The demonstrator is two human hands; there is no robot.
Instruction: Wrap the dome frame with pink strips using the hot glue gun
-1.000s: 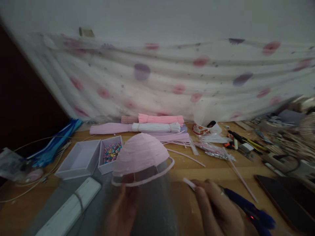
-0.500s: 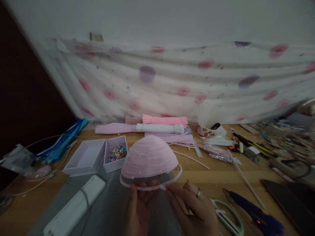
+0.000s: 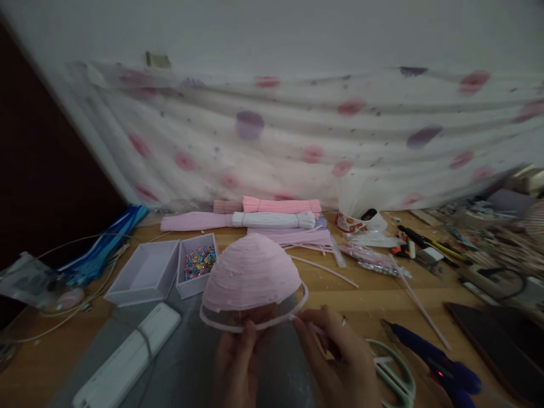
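A pale pink dome (image 3: 253, 272), wrapped in rows of fuzzy pipe cleaner, stands before me with a gap of see-through material above its bottom rim. Along that rim runs a pipe cleaner (image 3: 266, 324). My left hand (image 3: 238, 362) is closed on the front of the rim, thumb outside, its other fingers partly hidden behind. To the right, my right hand (image 3: 340, 360), with a ring on one finger, pinches the pipe cleaner at the rim. Near that hand lie green-handled scissors (image 3: 395, 374) and a blue glue gun (image 3: 433, 354) with a red light lit.
Behind the dome lie pipe cleaner bundles (image 3: 276, 220). A bead box (image 3: 198, 289), an empty-looking white box (image 3: 142, 277) and a white power strip (image 3: 127, 357) are at left. A paper bowl (image 3: 351, 222), pliers (image 3: 425, 243) and a dark phone-like slab (image 3: 488, 345) are at right.
The dome has tilted and shifted slightly left. My left thumb has moved right along the rim, and my right hand still pinches there. The whole view has shifted a little.
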